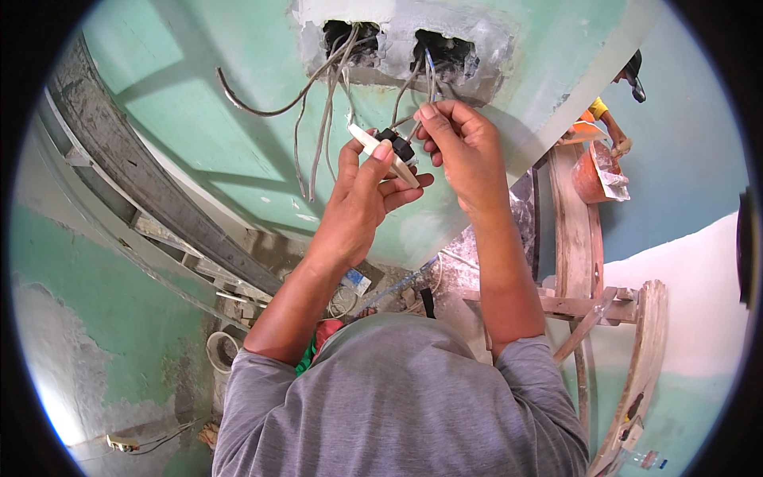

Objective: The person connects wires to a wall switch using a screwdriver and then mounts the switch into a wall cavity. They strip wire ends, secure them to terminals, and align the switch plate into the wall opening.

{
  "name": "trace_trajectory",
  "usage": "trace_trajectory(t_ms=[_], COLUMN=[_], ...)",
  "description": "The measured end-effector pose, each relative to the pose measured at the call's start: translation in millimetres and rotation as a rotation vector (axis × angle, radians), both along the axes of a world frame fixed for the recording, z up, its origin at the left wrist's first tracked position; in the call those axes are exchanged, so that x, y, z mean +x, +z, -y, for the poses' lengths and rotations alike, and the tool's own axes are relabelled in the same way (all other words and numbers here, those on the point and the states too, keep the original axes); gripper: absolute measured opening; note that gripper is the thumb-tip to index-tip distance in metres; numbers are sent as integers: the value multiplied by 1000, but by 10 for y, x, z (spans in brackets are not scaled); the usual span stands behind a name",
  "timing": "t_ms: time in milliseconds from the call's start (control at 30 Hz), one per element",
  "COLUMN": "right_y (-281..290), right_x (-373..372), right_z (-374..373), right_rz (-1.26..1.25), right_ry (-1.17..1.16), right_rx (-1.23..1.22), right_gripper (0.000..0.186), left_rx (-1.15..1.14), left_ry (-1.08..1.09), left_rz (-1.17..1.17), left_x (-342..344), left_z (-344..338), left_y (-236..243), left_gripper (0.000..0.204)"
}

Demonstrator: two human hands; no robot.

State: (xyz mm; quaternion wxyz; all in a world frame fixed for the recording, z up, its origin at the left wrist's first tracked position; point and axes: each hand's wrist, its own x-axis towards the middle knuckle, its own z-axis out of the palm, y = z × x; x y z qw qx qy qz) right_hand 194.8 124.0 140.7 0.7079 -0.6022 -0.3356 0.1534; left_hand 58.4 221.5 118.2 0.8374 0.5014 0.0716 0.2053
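Note:
My left hand (356,191) grips a white wall plate (404,172) by its edges, tilted, with a black wiring module (395,144) on its back. Close by, my right hand (467,159) pinches a thin electrical wire (431,79) between thumb and fingers. That wire comes out of the right-hand opening (457,57) in the wall, and others run down to the module. From the left-hand opening (369,49) hang several loose grey cables (327,119). My fingers partly hide where the wires meet the module.
A green wall (230,143) stands before me. Planks (179,230) lean at the left, above a white bucket (222,350). At the right are wooden supports (576,306), and another person's hand (621,148) at an orange bucket (592,176). Debris (405,298) covers the floor.

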Motion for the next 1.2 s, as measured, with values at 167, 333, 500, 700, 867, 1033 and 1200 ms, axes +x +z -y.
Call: trace_trajectory(t_ms=[167,333,500,700,867,1033,1200], right_y=[-11,-55,-186,-270,-307,-278,-258], right_x=[62,-7,-286,-575,-503,-552,-587], right_z=[-6,-22,259,259,285,300,299], right_rz=[75,108,265,622,570,530,530], right_ry=[-72,-215,-297,-331,-353,-412,-435], right_rx=[15,49,132,166,187,220,227], right_gripper=[23,21,25,34,35,30,31], left_rx=[66,150,336,371,328,183,-42], left_ry=[4,14,139,138,154,-3,-208], left_rz=[-48,-47,43,77,83,100,129], left_x=[2,-73,-50,-12,-23,115,382], left_z=[22,-13,-186,-172,-132,-271,-406], left_y=[33,-20,-181,-113,-97,-190,-276], left_gripper=[51,57,56,48,51,63,66])
